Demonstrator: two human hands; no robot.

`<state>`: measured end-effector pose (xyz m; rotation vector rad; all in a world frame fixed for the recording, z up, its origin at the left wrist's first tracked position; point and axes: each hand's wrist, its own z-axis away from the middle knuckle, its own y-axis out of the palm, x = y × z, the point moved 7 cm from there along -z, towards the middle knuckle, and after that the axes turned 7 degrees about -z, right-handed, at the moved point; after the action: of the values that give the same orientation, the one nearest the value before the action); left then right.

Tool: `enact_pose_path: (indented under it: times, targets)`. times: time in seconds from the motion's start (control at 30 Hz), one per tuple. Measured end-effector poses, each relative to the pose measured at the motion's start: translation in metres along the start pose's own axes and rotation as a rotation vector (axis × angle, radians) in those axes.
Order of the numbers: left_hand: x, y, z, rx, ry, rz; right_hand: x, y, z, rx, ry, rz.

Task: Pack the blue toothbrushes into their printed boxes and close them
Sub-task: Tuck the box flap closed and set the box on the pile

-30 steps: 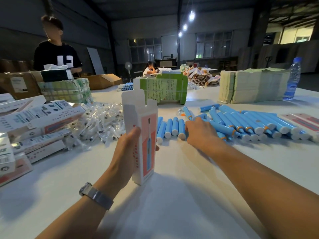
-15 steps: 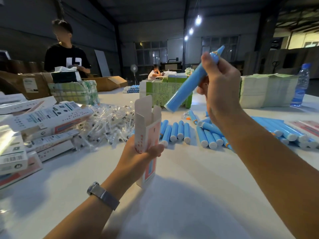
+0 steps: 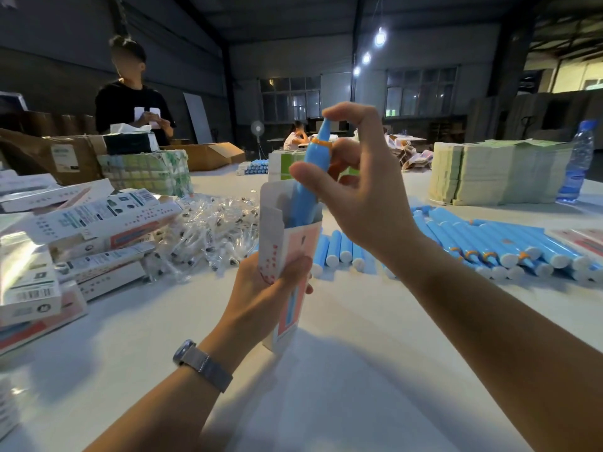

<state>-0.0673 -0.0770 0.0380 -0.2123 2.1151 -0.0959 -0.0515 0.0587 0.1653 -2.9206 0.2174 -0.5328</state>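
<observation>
Head view, packing table. Item: blue toothbrush (image 3: pixel 308 177), smooth plastic cylinder tapering to a narrow neck with an orange collar, long axis near upright, lower end already inside the open mouth of the printed box (image 3: pixel 287 256). Right hand (image 3: pixel 352 187) sits directly above the box, thumb and fingertips pinching the brush near its upper half, one finger capping the tip; the seating move looks to be straight down along the axis. Left hand (image 3: pixel 261 288) grips the box at mid-height, fingers wrapped round it; it holds the box upright, top flaps standing open. Box: thin white card, pink panel with printed brush. Stock: loose blue toothbrushes (image 3: pixel 489 243) in rows on the white table (image 3: pixel 326 386), right of the box, nearer the right hand. Filled boxes (image 3: pixel 81 230) stacked at left.
</observation>
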Motion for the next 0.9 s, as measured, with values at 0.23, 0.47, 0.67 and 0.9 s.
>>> enact_pose_path:
  times: [0.23, 0.47, 0.67, 0.9]
  targets:
    - [0.000, -0.004, -0.001, -0.049, 0.018, 0.019, -0.013, 0.015, 0.009, 0.123, -0.012, 0.081]
    - [0.007, -0.027, -0.008, -0.190, 0.058, -0.028, -0.035, 0.043, 0.032, 0.306, 0.002, 0.199]
    - [0.039, -0.098, -0.014, -0.710, -0.042, -0.242, -0.083, 0.064, 0.023, 0.115, 0.322, 0.106]
    - [0.045, -0.111, -0.015, -0.828, -0.028, -0.432, -0.154, 0.186, 0.069, 0.758, 0.483, 0.604]
